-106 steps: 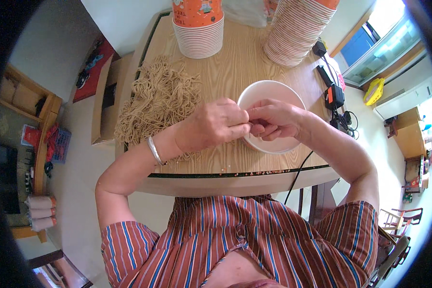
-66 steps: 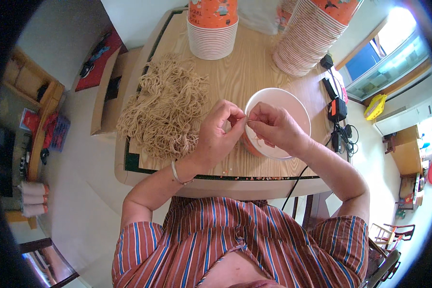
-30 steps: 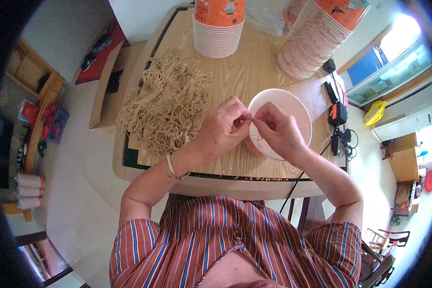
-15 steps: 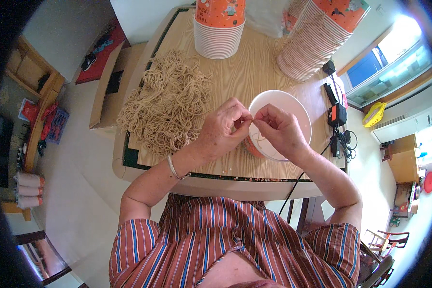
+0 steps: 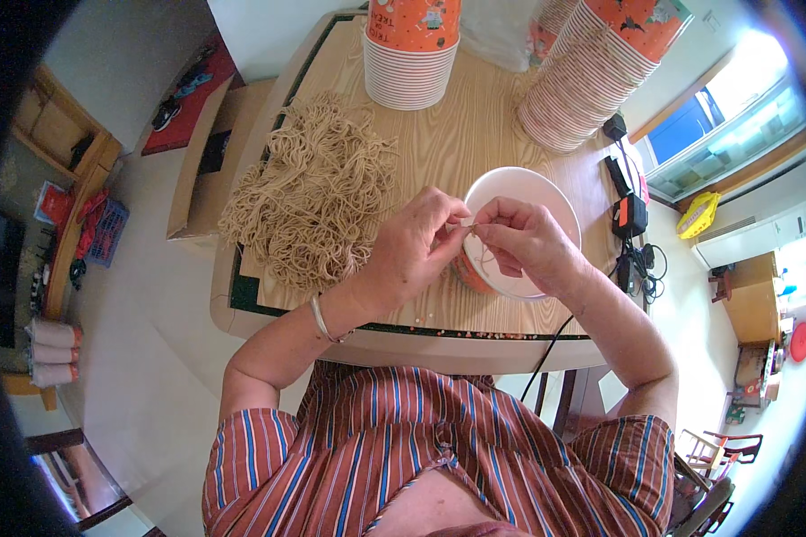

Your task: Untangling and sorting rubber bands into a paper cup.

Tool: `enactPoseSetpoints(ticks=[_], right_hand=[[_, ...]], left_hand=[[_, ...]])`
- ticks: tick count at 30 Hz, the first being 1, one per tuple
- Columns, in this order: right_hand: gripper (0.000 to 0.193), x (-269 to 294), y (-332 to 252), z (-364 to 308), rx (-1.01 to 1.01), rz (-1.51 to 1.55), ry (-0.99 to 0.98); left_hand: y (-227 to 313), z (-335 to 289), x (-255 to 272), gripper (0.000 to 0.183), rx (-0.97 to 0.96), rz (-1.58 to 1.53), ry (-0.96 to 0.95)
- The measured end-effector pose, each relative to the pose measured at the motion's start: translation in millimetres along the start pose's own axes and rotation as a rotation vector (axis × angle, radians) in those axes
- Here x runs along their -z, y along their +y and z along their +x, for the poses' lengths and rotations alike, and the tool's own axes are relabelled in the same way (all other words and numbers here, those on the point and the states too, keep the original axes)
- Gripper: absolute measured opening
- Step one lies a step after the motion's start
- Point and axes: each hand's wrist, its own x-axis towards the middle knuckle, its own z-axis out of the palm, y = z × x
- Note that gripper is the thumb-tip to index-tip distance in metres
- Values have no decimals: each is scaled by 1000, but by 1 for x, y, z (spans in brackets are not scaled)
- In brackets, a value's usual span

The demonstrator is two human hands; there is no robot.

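Over the left part of a paper bucket, white inside and orange outside, my two hands meet fingertip to fingertip. My left hand and my right hand both pinch a thin beige cord, part of which dangles below the fingertips against the bucket's white inside. The fingers hide most of the cord, and whether it passes through the bucket's wall cannot be seen. Left of my left hand lies a big tangled heap of beige cords on the wooden table.
Orange-and-white buckets are stacked upright at the back, with a second leaning stack to its right. Black adapters and cables lie along the table's right edge. An open cardboard box stands at the left.
My right hand's fingers have shifted slightly and curled at the cord, while my left fingertips have changed their pinch. The bucket and the cord heap stay in place.
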Motion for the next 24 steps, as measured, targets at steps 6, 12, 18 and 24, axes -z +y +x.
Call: enactPoseSetpoints(ticks=[6, 12, 18, 24], right_hand=[[11, 9, 3, 3, -88, 184, -87], [14, 13, 7, 9, -198, 351, -180], [11, 21, 0, 10, -284, 346, -228], [10, 23, -4, 13, -284, 278, -237]], left_hand=[[-2, 0, 7, 23, -469, 481, -18], [2, -2, 15, 26, -656, 724, -97], [16, 13, 22, 22, -804, 824, -265], [13, 27, 23, 16, -858, 859, -339]])
